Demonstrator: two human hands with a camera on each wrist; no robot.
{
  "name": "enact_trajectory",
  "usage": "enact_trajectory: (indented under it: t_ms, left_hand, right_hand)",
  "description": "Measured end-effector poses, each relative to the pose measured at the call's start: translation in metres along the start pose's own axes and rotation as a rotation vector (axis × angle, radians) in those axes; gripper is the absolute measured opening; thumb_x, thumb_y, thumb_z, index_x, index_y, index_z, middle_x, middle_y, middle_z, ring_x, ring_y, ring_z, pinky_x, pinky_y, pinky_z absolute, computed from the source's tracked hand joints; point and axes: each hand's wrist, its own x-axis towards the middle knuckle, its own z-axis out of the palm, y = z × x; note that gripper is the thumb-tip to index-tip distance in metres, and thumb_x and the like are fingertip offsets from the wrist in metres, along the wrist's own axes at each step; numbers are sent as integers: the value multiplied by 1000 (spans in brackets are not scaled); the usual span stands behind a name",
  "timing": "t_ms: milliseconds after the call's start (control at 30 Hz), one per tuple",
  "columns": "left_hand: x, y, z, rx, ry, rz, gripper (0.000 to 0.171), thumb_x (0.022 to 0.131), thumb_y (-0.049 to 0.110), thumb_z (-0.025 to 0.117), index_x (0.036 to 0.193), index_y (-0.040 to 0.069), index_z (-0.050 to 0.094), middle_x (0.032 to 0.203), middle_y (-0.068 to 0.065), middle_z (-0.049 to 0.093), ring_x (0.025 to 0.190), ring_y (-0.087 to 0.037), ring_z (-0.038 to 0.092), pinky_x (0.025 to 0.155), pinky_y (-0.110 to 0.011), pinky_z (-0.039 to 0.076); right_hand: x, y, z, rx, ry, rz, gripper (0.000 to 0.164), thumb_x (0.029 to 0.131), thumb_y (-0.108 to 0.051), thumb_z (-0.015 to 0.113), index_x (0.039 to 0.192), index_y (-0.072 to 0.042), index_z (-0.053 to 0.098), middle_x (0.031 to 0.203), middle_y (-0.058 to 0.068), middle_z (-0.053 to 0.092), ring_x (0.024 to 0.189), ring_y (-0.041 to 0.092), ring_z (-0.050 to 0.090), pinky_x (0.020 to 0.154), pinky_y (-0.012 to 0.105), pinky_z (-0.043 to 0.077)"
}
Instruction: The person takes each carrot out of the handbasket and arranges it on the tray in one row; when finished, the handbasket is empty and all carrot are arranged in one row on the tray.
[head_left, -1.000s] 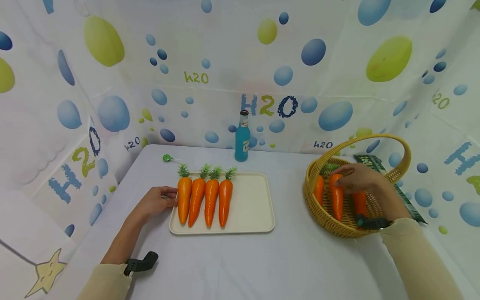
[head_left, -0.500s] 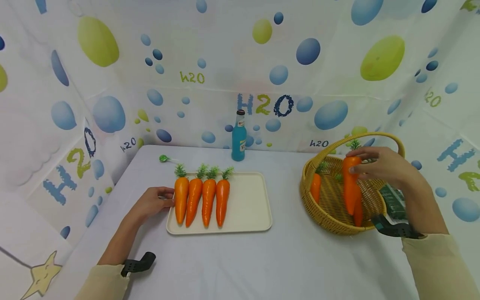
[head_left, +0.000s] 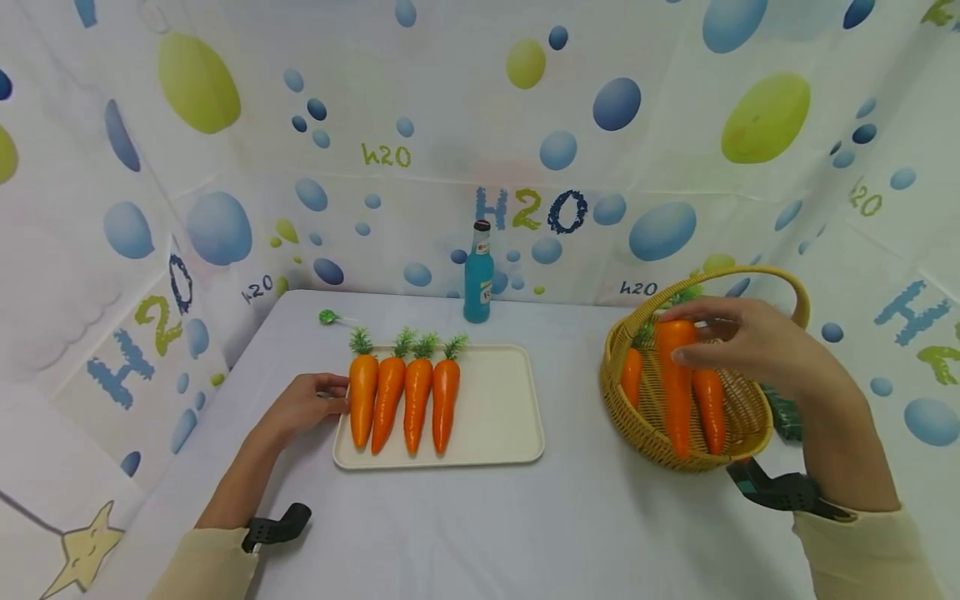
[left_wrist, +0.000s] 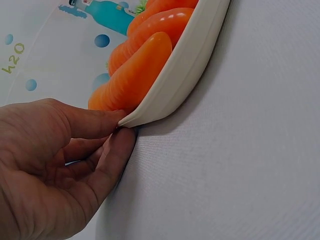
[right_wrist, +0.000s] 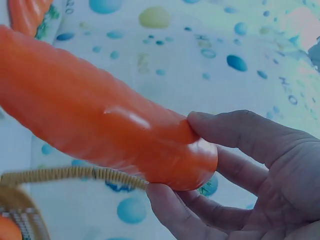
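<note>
In the head view, my left hand [head_left: 306, 404] is at the left edge of a cream tray [head_left: 498, 400]. The left wrist view shows thumb and fingers pinching the tray's rim [left_wrist: 170, 95]. Several orange carrots [head_left: 387, 400] with green tops lie side by side on the tray's left half. My right hand [head_left: 757, 346] holds another carrot [head_left: 677, 392] by its thick top end, tip down, over a yellow wicker basket [head_left: 626, 421]. Close up in the right wrist view, thumb and fingers grip that carrot [right_wrist: 110, 120] near its leafy end.
Inside the basket lie two more carrots, one at the left [head_left: 632, 377] and one at the right [head_left: 709, 412]. Its tall handle [head_left: 757, 270] arches above. A blue bottle [head_left: 478, 279] stands behind the tray, and a small green-headed item [head_left: 327, 317] lies back left.
My right hand has taken hold of a carrot in the basket, lifted it, then shifted it slightly left. The left hand and tray have stayed put.
</note>
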Motion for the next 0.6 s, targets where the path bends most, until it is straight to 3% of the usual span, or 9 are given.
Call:
enact_trajectory:
  t_ms: [333,600]
  left_hand:
    - [0,0,0,-19,-1,-22,50,91,13,68,134,-6,54,113,-16,60,93,-25,57,80,-31,54]
    - [-1,0,0,-16,3,-23,49,91,14,68,133,-6,54,113,-16,60,92,-25,57,80,-31,54]
  right_hand:
    - [28,-32,32,82,-35,-11,41,85,-36,78,122,-23,67,117,3,65,112,28,56,87,45,52]
    - [74,-38,67,194,-93,-18,40,84,-23,79,122,-18,68,121,8,61,102,29,63,80,40,56]
